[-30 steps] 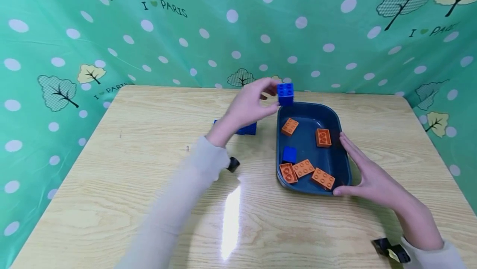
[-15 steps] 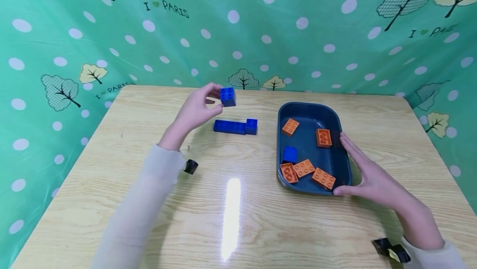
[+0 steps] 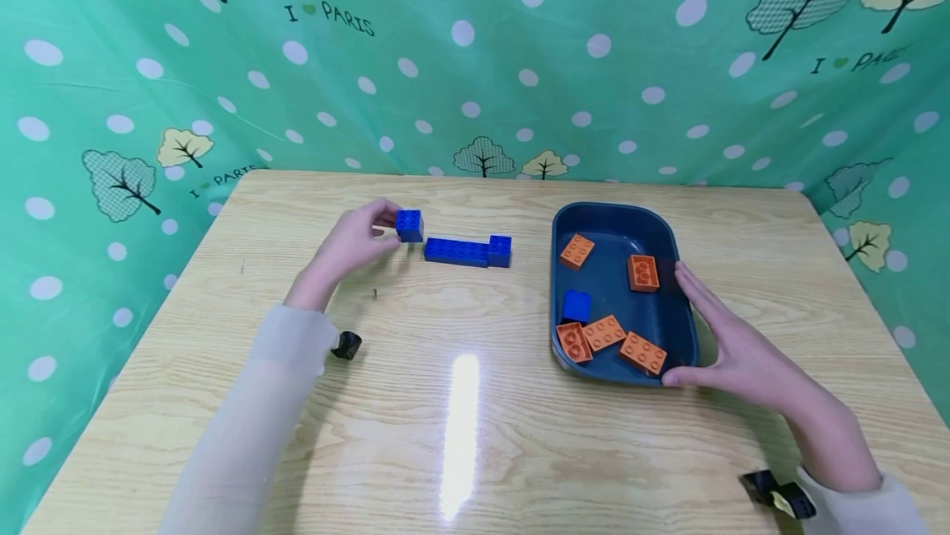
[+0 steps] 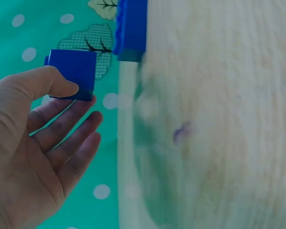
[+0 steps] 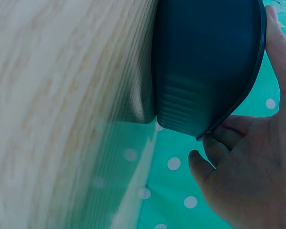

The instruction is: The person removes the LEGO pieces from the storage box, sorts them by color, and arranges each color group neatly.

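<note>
Shift: we had brought the blue brick (image 3: 410, 225) left and lower, to ten o'clock of the blue row (image 3: 456, 252); the carry looked nearly done.
Left hand (image 3: 358, 236): pinched that brick.
Right hand (image 3: 735, 349): gripped the tray (image 3: 614, 283) rim at four o'clock.
Brick's look: glossy, upright, studs up.

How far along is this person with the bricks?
Partway, it seems. Done: a row of blue bricks lies on the table. In hand: the left hand pinches another blue brick near the row's left end; the right hand rests against the tray. Possibly left: one blue brick and five orange bricks inside the tray.
</note>
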The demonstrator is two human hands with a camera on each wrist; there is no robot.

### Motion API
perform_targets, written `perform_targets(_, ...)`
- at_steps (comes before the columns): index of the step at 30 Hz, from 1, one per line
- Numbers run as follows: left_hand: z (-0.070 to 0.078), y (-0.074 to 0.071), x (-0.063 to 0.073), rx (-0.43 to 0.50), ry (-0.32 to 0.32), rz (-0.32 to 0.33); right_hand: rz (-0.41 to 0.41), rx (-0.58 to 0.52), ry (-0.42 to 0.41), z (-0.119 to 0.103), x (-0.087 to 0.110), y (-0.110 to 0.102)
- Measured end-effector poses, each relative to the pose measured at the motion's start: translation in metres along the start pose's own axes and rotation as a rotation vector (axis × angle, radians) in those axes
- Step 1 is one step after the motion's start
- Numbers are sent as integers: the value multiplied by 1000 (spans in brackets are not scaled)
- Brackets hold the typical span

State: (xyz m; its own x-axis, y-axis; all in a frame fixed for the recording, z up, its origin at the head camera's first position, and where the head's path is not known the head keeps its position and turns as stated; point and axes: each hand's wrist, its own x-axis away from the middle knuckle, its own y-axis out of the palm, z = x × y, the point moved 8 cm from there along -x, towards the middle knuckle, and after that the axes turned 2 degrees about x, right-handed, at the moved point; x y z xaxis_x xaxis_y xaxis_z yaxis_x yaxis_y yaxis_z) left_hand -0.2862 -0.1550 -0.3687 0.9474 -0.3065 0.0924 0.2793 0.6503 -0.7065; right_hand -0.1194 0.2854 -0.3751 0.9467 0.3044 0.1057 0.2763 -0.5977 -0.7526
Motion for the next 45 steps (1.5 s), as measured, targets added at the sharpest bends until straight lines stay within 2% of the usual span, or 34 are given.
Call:
perform_targets(6, -13, 9, 1, -78, -55, -52, 1, 1, -6, 0, 1, 0)
perform_targets(11, -19, 14, 1, -115, -65, -76, 9, -2, -9, 1, 0, 0)
perform_targets(19, -19, 18, -1, -164, -65, -84, 7, -9, -4, 1, 0, -1)
perform_targets(29, -16, 22, -2, -244, -35, -92, -8, -7, -6, 2, 1, 1)
perform_targets(39, -10, 17, 3, -185, -44, -86, -6, -15, -17, 2, 1, 0)
perform_targets(45, 6, 7, 5, -146, -11, -42, -4, -20, -18, 2, 1, 0)
